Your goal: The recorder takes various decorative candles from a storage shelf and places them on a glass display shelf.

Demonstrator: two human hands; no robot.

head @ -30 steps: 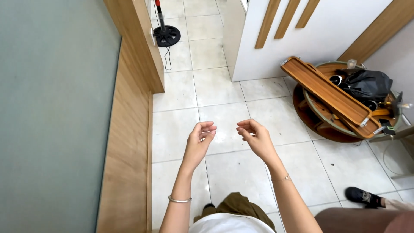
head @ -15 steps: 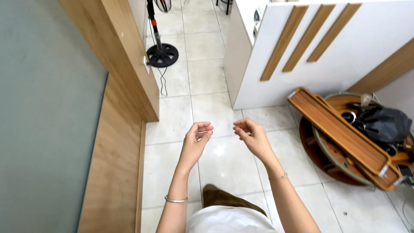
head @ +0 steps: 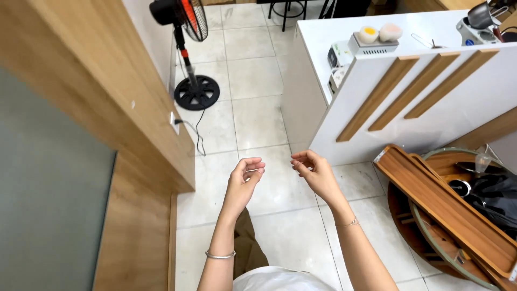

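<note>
head view: hands half-curled, empty

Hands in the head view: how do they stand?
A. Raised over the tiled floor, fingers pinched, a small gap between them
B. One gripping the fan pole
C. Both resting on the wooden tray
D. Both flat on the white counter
A: the left hand and right hand are held up side by side above the floor, fingertips pinched, touching no furniture.
</note>
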